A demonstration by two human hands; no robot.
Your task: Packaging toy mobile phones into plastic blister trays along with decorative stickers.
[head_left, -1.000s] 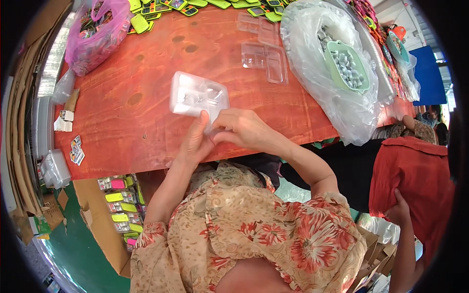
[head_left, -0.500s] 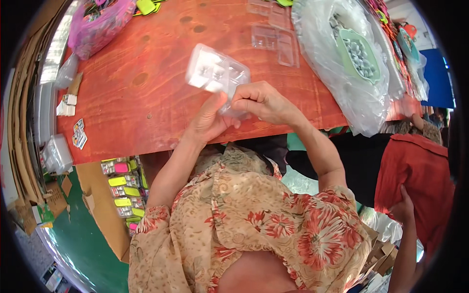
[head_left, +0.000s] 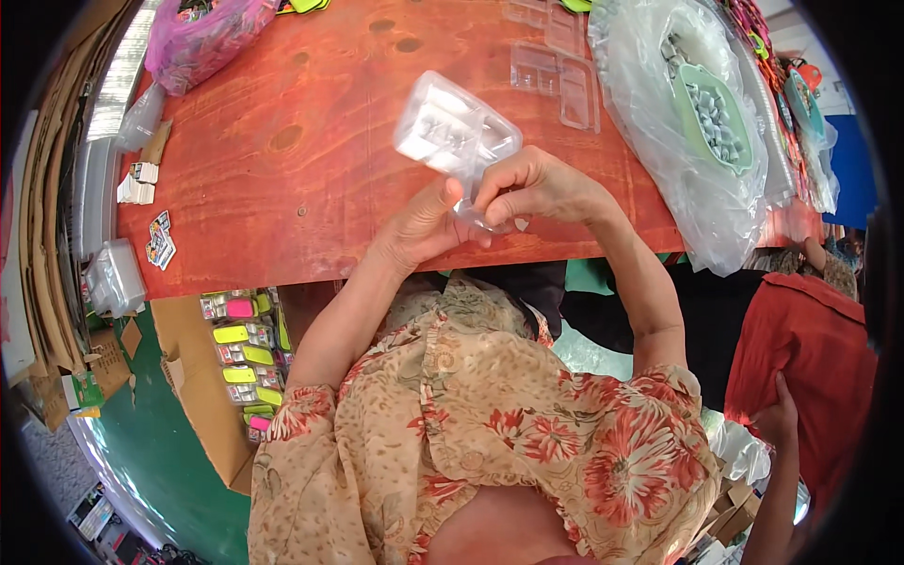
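A clear plastic blister pack (head_left: 459, 118) with moulded compartments is held over the near part of the red wooden table (head_left: 320, 160). My left hand (head_left: 421, 226) is closed around its near end, thumb up along the side. The fingers of my right hand (head_left: 546, 191) are curled in a pinch at the same narrow near end, close to my left thumb. Whatever small part lies between those fingers is hidden. More clear blister shells (head_left: 556, 80) lie flat on the table at the far right.
At right, a pale green basket (head_left: 685, 104) of small grey pieces sits on a clear plastic bag (head_left: 650, 188). A pink bag (head_left: 202, 47) stands far left. Below the table edge, a cardboard box (head_left: 202, 386) holds packaged items. Another person's hand (head_left: 777, 414) is at lower right.
The whole view has shifted slightly, so the table's things sit a little further right. Both hands keep hold of the blister pack, and its near end is now more visible between them.
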